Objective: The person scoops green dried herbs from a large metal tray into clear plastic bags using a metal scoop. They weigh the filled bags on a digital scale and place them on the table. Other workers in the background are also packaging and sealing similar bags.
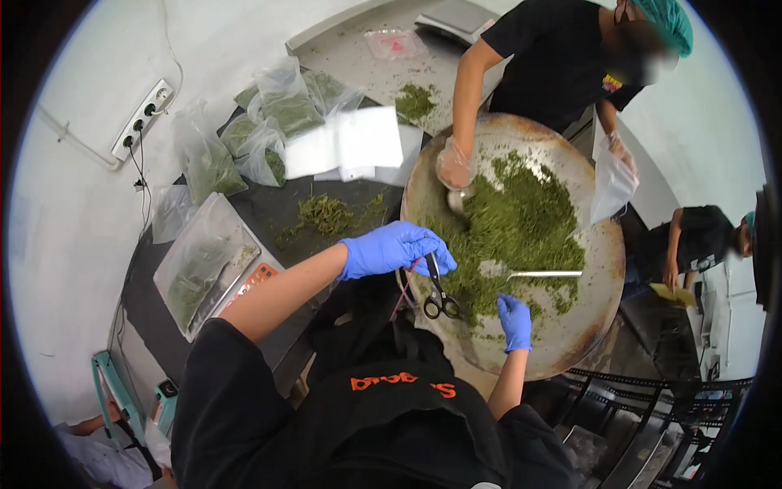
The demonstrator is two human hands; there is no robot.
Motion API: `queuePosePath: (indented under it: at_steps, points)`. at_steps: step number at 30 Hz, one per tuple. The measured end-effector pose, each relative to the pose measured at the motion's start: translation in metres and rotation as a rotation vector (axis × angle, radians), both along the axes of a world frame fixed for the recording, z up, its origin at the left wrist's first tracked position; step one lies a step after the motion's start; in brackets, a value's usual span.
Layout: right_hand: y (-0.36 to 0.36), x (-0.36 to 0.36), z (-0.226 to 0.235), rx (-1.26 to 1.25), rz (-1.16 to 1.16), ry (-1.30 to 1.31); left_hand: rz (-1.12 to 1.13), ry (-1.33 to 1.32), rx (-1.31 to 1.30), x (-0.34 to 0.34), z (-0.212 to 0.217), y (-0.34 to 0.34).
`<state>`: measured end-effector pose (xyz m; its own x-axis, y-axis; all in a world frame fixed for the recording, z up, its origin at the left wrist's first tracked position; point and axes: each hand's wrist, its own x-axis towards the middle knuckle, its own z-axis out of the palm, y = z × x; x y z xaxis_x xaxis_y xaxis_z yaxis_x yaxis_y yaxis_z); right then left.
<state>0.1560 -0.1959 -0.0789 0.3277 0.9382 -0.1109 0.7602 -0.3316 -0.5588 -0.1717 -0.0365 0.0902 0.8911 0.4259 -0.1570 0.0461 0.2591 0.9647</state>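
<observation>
My left hand (397, 250), in a blue glove, is closed around the blade end of small black scissors (441, 305). The handle loops hang down over the near left rim of a wide round pan (599, 326). A thin reddish string (401, 300) dangles beside the scissors. My right hand (515, 323), also gloved in blue, is over the pan's near part with its fingers drawn together; whatever they may hold is hidden. Shredded green leaves (521, 212) fill the pan's middle. Across them lies a spoon with a pale handle (547, 275), near my right hand.
Opposite, a person's gloved hand (456, 167) holds a scoop (459, 200) in the leaves; their other hand holds a clear bag (612, 183). Left are filled bags (281, 110), white paper (371, 140), a scale with a bag (204, 265) and loose leaves (326, 213). Another person works far right.
</observation>
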Motion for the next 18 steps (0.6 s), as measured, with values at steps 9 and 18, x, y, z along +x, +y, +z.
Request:
queuePosePath:
  at_steps: [9,18]
  points:
    - [-0.018,0.010,-0.008,0.000,-0.121,0.059,-0.133,0.051,-0.178,-0.005,0.083,-0.021]
    - [-0.022,0.022,-0.015,-0.035,-0.127,0.012,-0.041,-0.270,0.300,0.038,0.122,-0.019]
